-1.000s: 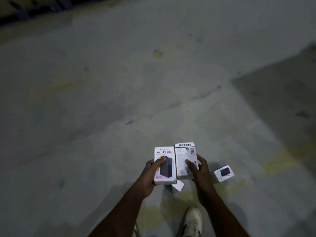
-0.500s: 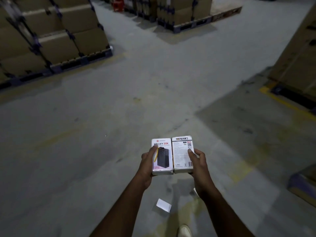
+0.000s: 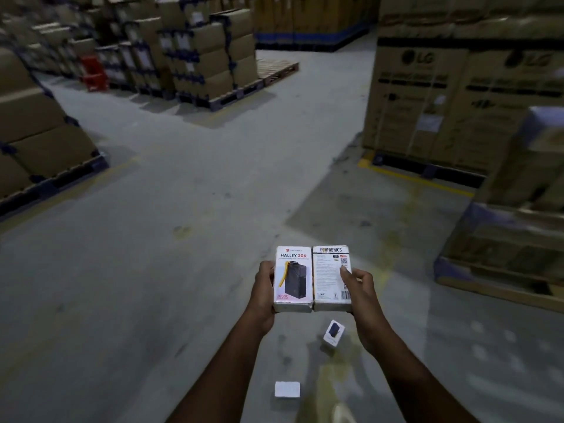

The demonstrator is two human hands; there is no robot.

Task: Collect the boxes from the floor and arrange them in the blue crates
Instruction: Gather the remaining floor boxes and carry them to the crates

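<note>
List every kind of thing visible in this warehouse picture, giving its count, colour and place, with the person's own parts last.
Held boxes: two, white, side by side in both hands.
Floor boxes: two, white, on the concrete between the forearms.
Cardboard cartons: many, brown, stacked on pallets left and behind.
LG cartons: several, brown, right.
Red crate: one, far left.
Bare pallet: one, wooden, centre back.
Left hand: grips the left box.
Right hand: grips the right box.

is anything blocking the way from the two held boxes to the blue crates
Cannot tell: no blue crate shows in this view. The left hand and right hand hold the two boxes over open floor; two small boxes lie below.
</note>
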